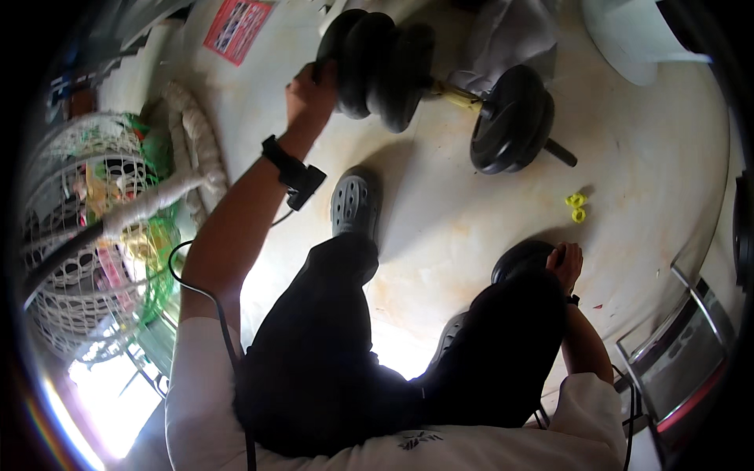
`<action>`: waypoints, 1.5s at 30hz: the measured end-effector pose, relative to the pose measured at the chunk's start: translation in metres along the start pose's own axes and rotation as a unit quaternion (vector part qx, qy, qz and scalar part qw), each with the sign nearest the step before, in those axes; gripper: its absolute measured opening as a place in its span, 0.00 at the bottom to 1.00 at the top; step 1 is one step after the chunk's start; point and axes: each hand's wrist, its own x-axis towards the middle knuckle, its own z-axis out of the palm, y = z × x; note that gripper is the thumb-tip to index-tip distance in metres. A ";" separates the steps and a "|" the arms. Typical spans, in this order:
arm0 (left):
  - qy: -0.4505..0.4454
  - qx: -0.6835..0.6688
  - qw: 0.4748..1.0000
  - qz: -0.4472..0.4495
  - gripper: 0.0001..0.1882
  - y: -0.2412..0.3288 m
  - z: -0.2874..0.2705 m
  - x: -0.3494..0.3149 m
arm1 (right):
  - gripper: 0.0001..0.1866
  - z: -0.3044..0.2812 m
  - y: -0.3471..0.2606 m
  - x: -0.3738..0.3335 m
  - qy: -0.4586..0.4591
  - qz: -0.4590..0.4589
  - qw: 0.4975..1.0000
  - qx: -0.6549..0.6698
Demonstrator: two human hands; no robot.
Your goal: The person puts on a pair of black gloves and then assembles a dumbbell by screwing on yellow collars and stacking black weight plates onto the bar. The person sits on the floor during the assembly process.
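Note:
A long dumbbell [455, 96] with black weight plates at both ends and a yellowish middle lies across the top of the view. At its left end, my left hand [312, 98] is closed on the outermost plates; its fingertips are partly hidden. The bare bar end sticks out past the right plates [510, 122]. My right hand [565, 267] is closed on the edge of a loose black weight plate [522, 257] beside my right knee, which hides part of that plate. Small yellow ring-shaped pieces [577, 207] lie on the floor between the dumbbell and my right hand.
A white mesh basket [59, 180] with colourful items stands at the left, near a wrapped pole [161, 196]. A red printed sheet [237, 30] lies at the upper left. A grey bag [510, 35] sits behind the dumbbell. A metal-framed chair [679, 357] stands at right.

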 end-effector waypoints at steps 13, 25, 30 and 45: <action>-0.113 -0.129 0.985 0.018 0.19 -0.069 -0.023 -0.164 | 0.08 -0.005 -0.005 0.011 -0.029 0.050 0.998 -0.002; -0.265 -0.173 0.904 -0.287 0.29 -0.094 -0.002 -0.079 | 0.17 0.014 0.030 0.001 0.029 0.037 0.998 0.045; -0.302 -0.202 0.859 -0.360 0.26 -0.087 -0.010 -0.074 | 0.11 0.009 0.019 0.004 -0.011 0.109 0.994 0.030; -0.365 -0.217 0.844 -0.329 0.18 -0.100 -0.032 -0.081 | 0.13 0.021 0.029 -0.001 0.072 0.085 0.989 0.094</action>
